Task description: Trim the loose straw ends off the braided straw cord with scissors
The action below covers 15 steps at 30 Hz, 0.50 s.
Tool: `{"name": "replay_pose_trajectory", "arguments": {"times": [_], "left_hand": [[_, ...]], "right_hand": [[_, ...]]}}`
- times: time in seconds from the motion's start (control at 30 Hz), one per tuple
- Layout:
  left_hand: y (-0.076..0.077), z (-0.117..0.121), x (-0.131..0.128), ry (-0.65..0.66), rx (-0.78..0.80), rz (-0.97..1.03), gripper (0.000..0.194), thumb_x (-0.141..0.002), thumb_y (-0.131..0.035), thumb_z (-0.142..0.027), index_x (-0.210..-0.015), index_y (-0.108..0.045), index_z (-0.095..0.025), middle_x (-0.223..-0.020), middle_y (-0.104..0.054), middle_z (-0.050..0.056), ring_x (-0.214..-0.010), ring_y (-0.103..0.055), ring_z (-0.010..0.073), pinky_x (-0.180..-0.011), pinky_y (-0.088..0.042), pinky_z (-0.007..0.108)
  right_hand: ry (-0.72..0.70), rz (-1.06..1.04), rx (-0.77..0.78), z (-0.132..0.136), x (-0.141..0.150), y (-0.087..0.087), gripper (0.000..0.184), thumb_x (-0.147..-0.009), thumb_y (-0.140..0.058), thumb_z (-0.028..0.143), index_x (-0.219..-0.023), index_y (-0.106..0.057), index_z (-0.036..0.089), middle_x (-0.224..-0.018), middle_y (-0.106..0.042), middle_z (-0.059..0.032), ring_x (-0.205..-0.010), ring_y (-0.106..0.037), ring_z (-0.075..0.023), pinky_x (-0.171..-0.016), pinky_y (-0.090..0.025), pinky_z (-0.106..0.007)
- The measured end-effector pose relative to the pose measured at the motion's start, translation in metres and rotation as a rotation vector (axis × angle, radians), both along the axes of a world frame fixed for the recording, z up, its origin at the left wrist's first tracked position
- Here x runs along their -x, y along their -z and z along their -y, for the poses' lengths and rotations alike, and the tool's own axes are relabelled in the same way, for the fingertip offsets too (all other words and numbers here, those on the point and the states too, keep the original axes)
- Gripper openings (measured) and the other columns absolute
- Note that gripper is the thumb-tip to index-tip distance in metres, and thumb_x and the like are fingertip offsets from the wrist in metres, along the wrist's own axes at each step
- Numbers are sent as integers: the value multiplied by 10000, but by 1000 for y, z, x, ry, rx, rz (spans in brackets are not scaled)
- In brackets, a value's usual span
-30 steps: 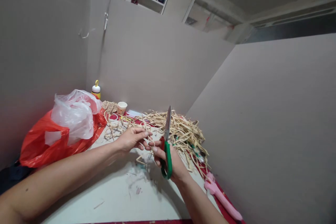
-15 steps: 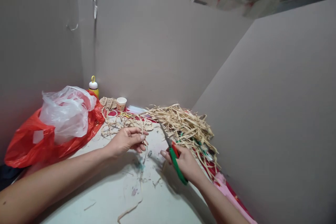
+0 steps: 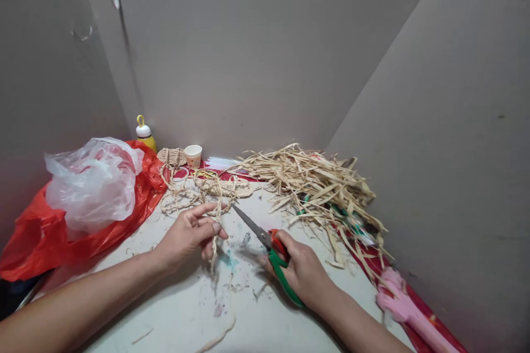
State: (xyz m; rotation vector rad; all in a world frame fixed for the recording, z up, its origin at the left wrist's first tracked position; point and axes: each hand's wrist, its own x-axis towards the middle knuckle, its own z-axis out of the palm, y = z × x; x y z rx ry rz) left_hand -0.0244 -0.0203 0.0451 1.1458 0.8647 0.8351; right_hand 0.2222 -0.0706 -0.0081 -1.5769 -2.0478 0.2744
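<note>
My left hand (image 3: pixel 194 234) pinches a thin braided straw cord (image 3: pixel 214 253) between thumb and fingers; its end hangs below the hand. From there the cord runs back toward a tangle of straw cords (image 3: pixel 182 196) and a flat woven straw piece (image 3: pixel 240 187). My right hand (image 3: pixel 300 267) is closed on the handles of scissors (image 3: pixel 256 229) with green and red grips. Their blades look closed, with the tip pointing up and left, close to the cord and the left fingers.
Loose dry straw (image 3: pixel 314 182) is heaped at the back right. A paper cup (image 3: pixel 193 156), a yellow bottle (image 3: pixel 146 137) and a second woven piece (image 3: pixel 171 156) stand at the back left. Red and white plastic bags (image 3: pixel 95 182) lie left; a pink object (image 3: pixel 408 306) is at right.
The view has tilted downward and shifted. The cord end now hangs visibly below my left hand. The scissors' tip has come closer to the left hand, its blades turned more to the left.
</note>
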Motion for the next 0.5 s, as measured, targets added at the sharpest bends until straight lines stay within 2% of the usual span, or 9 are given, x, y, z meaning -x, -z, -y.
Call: {"name": "replay_pose_trajectory", "arguments": {"times": [0.13,0.2,0.33,0.5], "left_hand": [[2,1,1,1,-58,-63,416,-748,-649,-299,-1116,-558,-128,-789,-693,52,-311,-427,27,-334,-295,169],[3,2,0,1,-65,-94,464,-743,-643,-297,-1161,-547,-123,-723,-674,26,-311,-405,28,-335,-292,171],[11,3,-1,16,-84,-159,573,-770,-629,-342,-1278,-483,-120,-553,-582,-43,-334,-365,42,-360,-277,169],[20,2,-1,44,-128,-180,570,-815,-581,-425,-1290,-491,-123,-505,-533,-53,-362,-330,48,-390,-245,175]], "right_hand": [[30,115,-44,-1,-6,-6,273,-763,-578,376,-933,-428,224,-647,-558,31,-557,-531,-153,-525,-365,-247],[55,166,-79,-3,-10,-7,279,-756,-580,360,-952,-436,224,-677,-569,16,-585,-549,-167,-529,-364,-253],[84,242,-116,-9,-16,-5,217,-757,-571,358,-869,-433,234,-712,-577,-4,-608,-549,-170,-531,-353,-257],[83,284,-110,-12,-16,-3,224,-762,-560,390,-790,-401,235,-728,-576,-13,-610,-536,-163,-544,-356,-261]]}}
